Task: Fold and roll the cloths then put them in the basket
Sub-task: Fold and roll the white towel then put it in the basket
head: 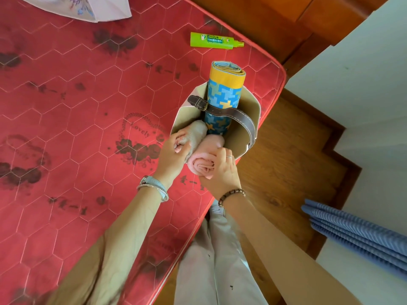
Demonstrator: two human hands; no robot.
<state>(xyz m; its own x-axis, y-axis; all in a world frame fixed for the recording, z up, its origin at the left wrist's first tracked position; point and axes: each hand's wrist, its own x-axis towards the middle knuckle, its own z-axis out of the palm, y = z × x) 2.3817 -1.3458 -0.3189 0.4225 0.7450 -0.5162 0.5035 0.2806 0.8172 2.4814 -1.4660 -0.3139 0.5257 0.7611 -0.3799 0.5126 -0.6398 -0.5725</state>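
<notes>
A beige basket [246, 119] with a brown leather strap stands on the red mattress near its right edge. A tall rolled cloth [223, 91], blue and yellow patterned, stands upright inside it. My left hand [174, 151] grips a rolled beige cloth [197, 130] at the basket's near left side. My right hand [222, 170] holds a rolled pink cloth [206, 162] beside it, half inside the basket. The two rolls touch each other.
A green spray bottle [214, 41] lies on the mattress [77, 111] beyond the basket. A pale unfolded cloth [88, 6] lies at the top left. The wooden floor [286, 161] drops off right of the mattress edge. Blue striped fabric [356, 234] hangs at the lower right.
</notes>
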